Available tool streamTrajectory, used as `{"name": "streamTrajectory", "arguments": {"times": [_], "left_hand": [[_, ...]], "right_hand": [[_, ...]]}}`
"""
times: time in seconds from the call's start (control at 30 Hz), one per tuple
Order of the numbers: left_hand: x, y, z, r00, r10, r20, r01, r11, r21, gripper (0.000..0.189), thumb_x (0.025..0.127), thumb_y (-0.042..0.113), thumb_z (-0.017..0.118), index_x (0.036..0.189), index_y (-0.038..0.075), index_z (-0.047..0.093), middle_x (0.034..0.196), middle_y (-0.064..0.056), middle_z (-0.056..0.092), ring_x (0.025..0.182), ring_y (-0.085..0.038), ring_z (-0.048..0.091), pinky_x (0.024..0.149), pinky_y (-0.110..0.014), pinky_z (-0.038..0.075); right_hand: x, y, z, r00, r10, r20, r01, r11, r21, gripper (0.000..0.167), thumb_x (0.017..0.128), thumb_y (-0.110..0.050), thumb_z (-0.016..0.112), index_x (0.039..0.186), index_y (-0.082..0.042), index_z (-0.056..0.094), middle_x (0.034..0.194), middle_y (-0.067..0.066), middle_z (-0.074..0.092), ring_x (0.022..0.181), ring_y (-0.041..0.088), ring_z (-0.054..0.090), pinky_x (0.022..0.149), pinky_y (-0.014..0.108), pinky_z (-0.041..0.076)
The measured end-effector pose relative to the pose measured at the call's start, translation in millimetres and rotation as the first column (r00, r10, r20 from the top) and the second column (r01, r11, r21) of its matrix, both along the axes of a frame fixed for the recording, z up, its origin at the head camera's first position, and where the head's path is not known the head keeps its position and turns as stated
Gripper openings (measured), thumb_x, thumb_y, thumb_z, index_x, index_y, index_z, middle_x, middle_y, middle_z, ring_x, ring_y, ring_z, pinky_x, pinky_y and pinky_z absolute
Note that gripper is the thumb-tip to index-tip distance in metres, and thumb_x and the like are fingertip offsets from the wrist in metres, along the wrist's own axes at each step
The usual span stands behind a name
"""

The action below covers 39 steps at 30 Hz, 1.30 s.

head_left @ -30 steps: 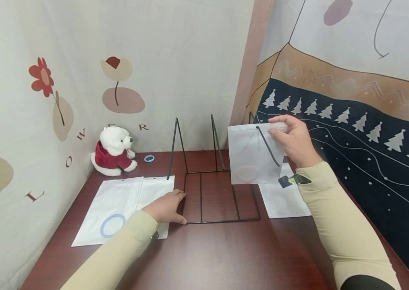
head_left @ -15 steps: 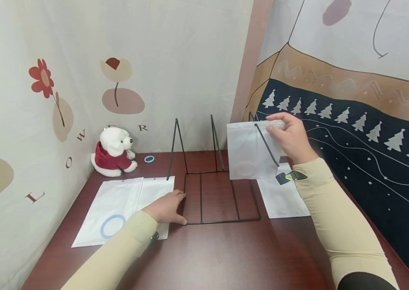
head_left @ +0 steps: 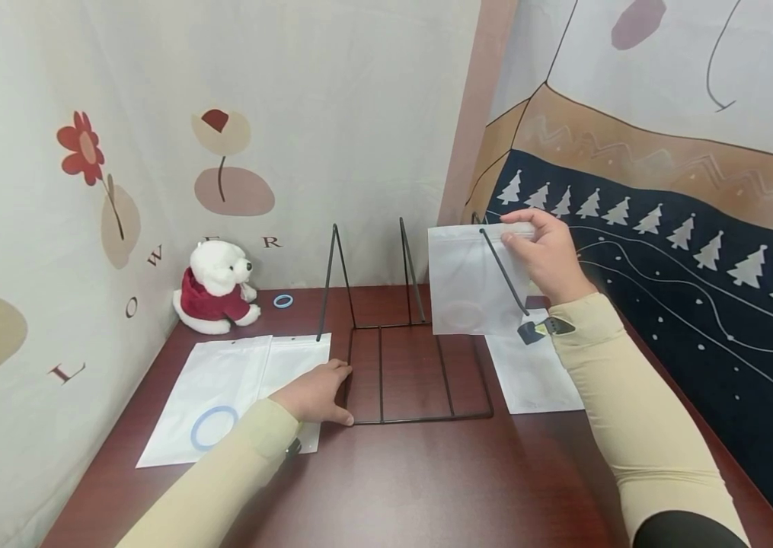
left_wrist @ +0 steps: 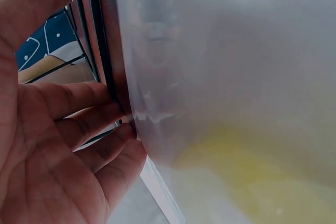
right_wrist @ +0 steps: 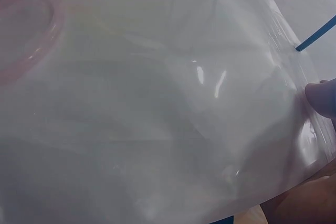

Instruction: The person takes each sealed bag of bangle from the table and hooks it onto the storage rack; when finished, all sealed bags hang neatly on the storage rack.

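One pale, translucent zip bag (head_left: 455, 278) hangs upright on the right-hand prong (head_left: 504, 272) of a black wire rack (head_left: 381, 373). The prong passes through the punched hole near the middle of the bag's top edge and slants down in front of its face. The film is glossy, catching small bright reflections in the right wrist view, with slight creasing near the seal. A pink ring (head_left: 451, 314) shows faintly in the lower part. The seal forms a narrow band along the top.

The right hand (head_left: 554, 255) pinches the upper right corner of the bag between thumb and fingers. The left hand (head_left: 314, 392) is unclenched, its extended fingertips resting against the left side of the rack base, thumb at the front corner.

Two white bags (head_left: 235, 365) lie overlapping on the dark red table (head_left: 393, 487) left of the rack; a large blue ring (head_left: 194, 434) shows on one. Another white bag (head_left: 537, 384) lies at right, partly covered by the hanging one.
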<state>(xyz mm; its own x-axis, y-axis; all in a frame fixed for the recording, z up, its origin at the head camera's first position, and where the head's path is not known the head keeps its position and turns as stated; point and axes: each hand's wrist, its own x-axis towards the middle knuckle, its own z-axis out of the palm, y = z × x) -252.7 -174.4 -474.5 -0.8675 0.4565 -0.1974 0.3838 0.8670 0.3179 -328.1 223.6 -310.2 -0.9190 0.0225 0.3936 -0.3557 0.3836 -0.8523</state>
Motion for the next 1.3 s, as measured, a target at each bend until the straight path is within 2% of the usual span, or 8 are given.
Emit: {"name": "streamTrajectory", "arguments": {"times": [0.13,0.47,0.53,0.63,0.73,0.83,0.97,1.3], "left_hand": [[0.6,-0.1,0.4,1.000,0.000,-0.003,0.000,1.000,-0.001,0.098,0.078,0.036,0.093,0.150,-0.012,0.048,0.156,-0.028,0.048,0.144,-0.043,0.049,0.121,-0.052,0.042],[0.7,-0.4,-0.1,1.000,-0.008,-0.006,0.008,1.000,-0.004,0.097,0.079,0.037,0.093,0.150,-0.012,0.048,0.155,-0.027,0.049,0.143,-0.041,0.051,0.120,-0.050,0.043],[0.7,-0.4,0.0,1.000,-0.009,-0.007,0.009,1.000,-0.004,0.097,0.079,0.037,0.093,0.149,-0.013,0.048,0.155,-0.027,0.049,0.143,-0.041,0.051,0.120,-0.050,0.043],[1.0,-0.1,0.9,1.000,-0.010,-0.010,0.010,1.000,-0.003,0.097,0.079,0.037,0.093,0.149,-0.013,0.049,0.154,-0.027,0.050,0.143,-0.041,0.051,0.120,-0.050,0.043],[1.4,0.1,1.3,1.000,-0.009,-0.010,0.009,1.000,0.000,0.097,0.078,0.036,0.093,0.149,-0.013,0.049,0.154,-0.027,0.050,0.142,-0.041,0.051,0.120,-0.050,0.044],[1.7,0.2,1.4,1.000,-0.007,-0.007,0.007,1.000,0.001,0.097,0.079,0.036,0.093,0.149,-0.013,0.048,0.154,-0.027,0.049,0.143,-0.041,0.051,0.120,-0.050,0.043],[1.7,0.4,1.4,1.000,-0.008,-0.009,0.008,1.000,0.001,0.097,0.079,0.036,0.093,0.150,-0.013,0.048,0.155,-0.027,0.049,0.143,-0.041,0.051,0.121,-0.050,0.043],[1.4,0.0,1.4,1.000,-0.006,-0.006,0.006,1.000,0.000,0.097,0.079,0.036,0.093,0.150,-0.012,0.048,0.155,-0.028,0.048,0.143,-0.042,0.050,0.121,-0.050,0.043]], "right_hand": [[-3.4,-1,0.7,1.000,-0.001,0.007,0.001,1.000,0.007,0.028,0.102,-0.015,0.066,0.130,-0.015,0.070,0.148,0.003,0.058,0.083,0.021,0.066,0.081,0.037,0.055],[-11.5,-3,2.7,0.999,0.010,-0.033,-0.009,1.000,0.014,0.030,0.100,-0.012,0.067,0.130,-0.008,0.070,0.150,0.004,0.058,0.061,0.014,0.054,0.074,0.032,0.050],[-12.4,-3,3.0,0.999,0.009,-0.031,-0.009,1.000,0.009,0.031,0.100,-0.011,0.067,0.131,-0.006,0.069,0.150,0.004,0.058,0.069,0.014,0.057,0.078,0.033,0.049],[-13.6,-4,3.9,1.000,0.008,-0.019,-0.008,1.000,0.006,0.031,0.101,-0.012,0.066,0.131,-0.007,0.069,0.153,0.005,0.056,0.094,0.016,0.061,0.086,0.036,0.049],[-13.9,-4,5.7,1.000,0.010,-0.002,-0.010,1.000,0.003,0.031,0.102,-0.014,0.065,0.132,-0.009,0.070,0.154,0.006,0.055,0.119,0.021,0.057,0.094,0.043,0.049],[-13.8,-5,7.9,1.000,0.014,0.007,-0.014,1.000,0.000,0.031,0.102,-0.014,0.065,0.132,-0.010,0.070,0.152,0.004,0.056,0.130,0.024,0.052,0.099,0.049,0.049],[-14.4,-5,9.5,1.000,0.015,0.010,-0.015,1.000,-0.005,0.030,0.102,-0.014,0.065,0.131,-0.011,0.070,0.149,0.005,0.057,0.133,0.025,0.050,0.102,0.052,0.050],[-15.2,-4,5.8,0.999,0.028,0.015,-0.028,0.999,-0.018,0.036,0.102,-0.012,0.067,0.138,-0.014,0.065,0.144,0.008,0.057,0.121,0.027,0.061,0.107,0.055,0.054]]}}
